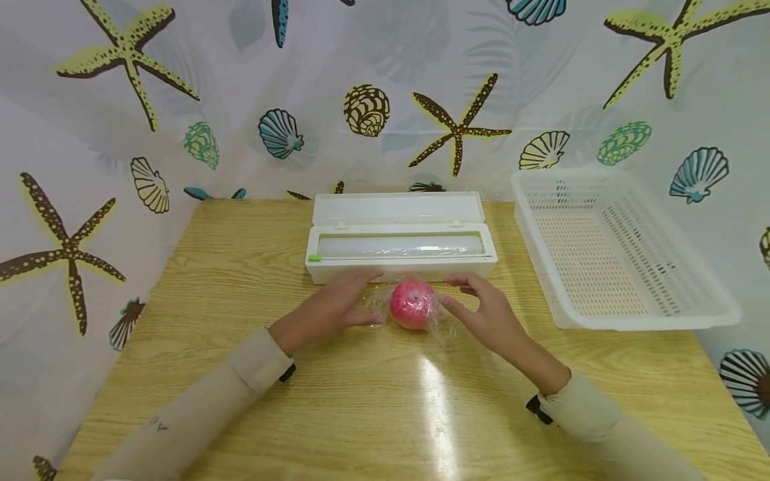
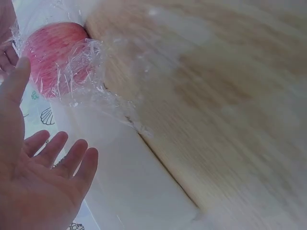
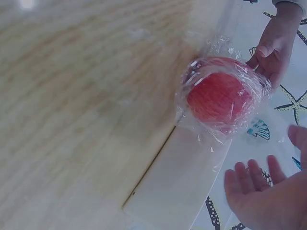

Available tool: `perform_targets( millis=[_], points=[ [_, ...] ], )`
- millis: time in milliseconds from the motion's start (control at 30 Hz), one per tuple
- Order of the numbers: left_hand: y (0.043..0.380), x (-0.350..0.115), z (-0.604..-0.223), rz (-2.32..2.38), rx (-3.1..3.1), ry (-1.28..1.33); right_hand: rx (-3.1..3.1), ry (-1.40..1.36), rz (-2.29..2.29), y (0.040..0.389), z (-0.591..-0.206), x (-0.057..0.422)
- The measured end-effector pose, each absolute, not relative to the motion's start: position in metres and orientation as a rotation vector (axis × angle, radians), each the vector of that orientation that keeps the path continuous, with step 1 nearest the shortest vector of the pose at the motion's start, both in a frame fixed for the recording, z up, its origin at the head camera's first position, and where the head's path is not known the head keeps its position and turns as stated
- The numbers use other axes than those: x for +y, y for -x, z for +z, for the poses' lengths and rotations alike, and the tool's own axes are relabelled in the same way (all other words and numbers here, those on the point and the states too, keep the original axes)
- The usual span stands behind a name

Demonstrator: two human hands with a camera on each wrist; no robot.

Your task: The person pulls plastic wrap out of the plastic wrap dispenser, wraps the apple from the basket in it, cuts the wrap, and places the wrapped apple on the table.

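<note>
A red apple with crinkled cling film around it sits on the table before the white cling film box. To its left is my left hand, palm inward and fingers apart, near the loose film. My right hand is at the other side, thumb close by the apple and fingers slightly bent. Both palms look bare in the wrist views, where the left hand and the right hand stand away from the fruit. Film edges stick out on both sides of the apple.
Right behind the apple stands the cling film box, lid raised, a film roll inside and a green slider at its left end. A white plastic basket occupies the right side of the wooden table. A patterned cloth hangs behind.
</note>
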State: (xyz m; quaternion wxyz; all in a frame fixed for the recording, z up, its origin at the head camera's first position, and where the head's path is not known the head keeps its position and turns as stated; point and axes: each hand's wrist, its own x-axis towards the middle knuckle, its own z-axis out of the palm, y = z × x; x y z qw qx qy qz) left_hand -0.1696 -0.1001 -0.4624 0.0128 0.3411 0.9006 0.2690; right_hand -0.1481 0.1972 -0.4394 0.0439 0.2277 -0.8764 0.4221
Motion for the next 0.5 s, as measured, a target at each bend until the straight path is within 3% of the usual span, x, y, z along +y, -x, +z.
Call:
perform_targets(
  millis=[500],
  points=[
    [0.191, -0.066, -0.47, 0.998, 2.591, -1.289, -2.828, -0.839, 1.4, 0.156, -0.448, 0.195]
  ],
)
